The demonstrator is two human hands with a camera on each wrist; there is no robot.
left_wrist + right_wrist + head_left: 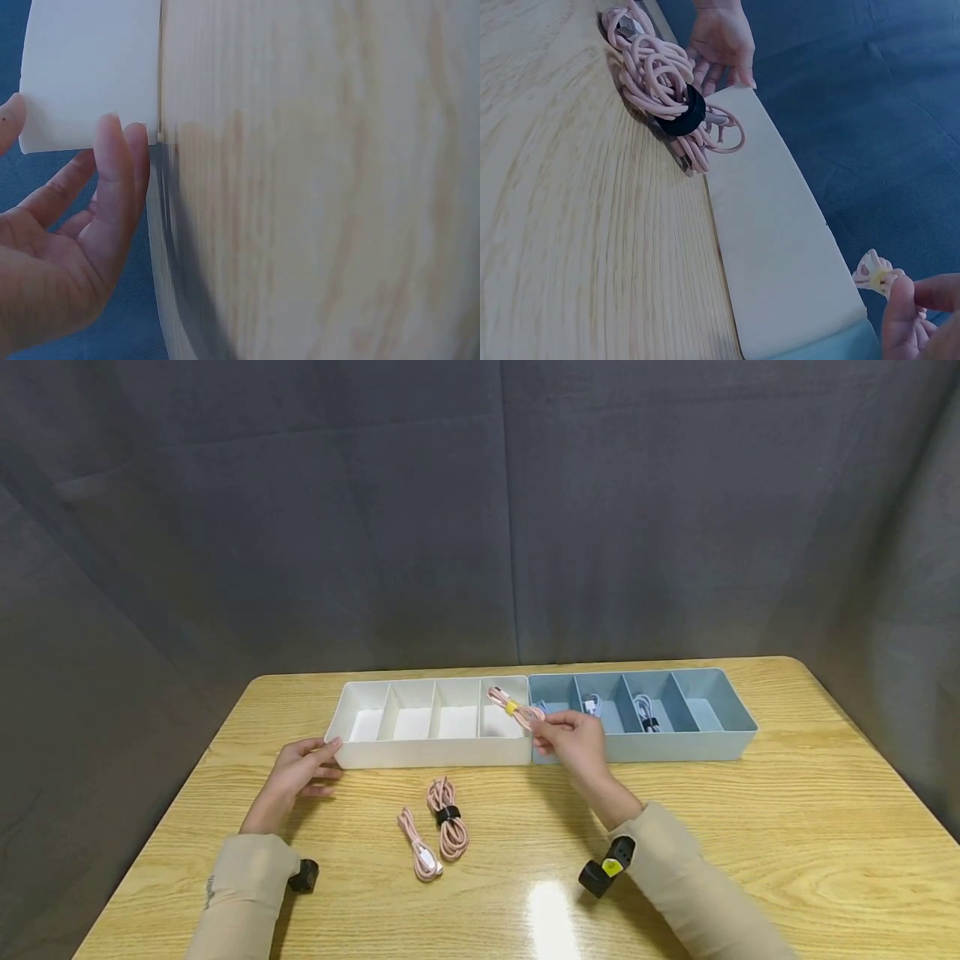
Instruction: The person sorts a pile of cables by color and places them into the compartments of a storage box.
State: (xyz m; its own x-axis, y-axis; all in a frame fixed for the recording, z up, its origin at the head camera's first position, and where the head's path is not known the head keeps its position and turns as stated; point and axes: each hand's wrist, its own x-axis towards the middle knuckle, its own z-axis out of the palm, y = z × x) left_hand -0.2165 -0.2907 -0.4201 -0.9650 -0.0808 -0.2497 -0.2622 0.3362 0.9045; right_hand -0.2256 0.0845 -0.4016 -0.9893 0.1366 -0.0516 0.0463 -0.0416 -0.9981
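My right hand [576, 745] pinches a bundled pink cable [512, 706] with a yellow tie between thumb and fingers. The bundle hangs over the rightmost compartment of a white divided box [431, 753]; in the right wrist view the pink cable's end [873, 271] shows past the box's rim. At the box's near left corner, my left hand [298, 770] touches the rim and end wall with its fingers loosely extended. On the table before the box lie two more pink cables, one wrapped with a black strap [448, 815], the other showing a white connector [427, 860].
A blue-grey divided box [675, 747] adjoins the white one on the right. Several of its compartments hold bundled cables, including one with a black strap [647, 713]. Behind the wooden table [810, 827] hangs a dark curtain [420, 527].
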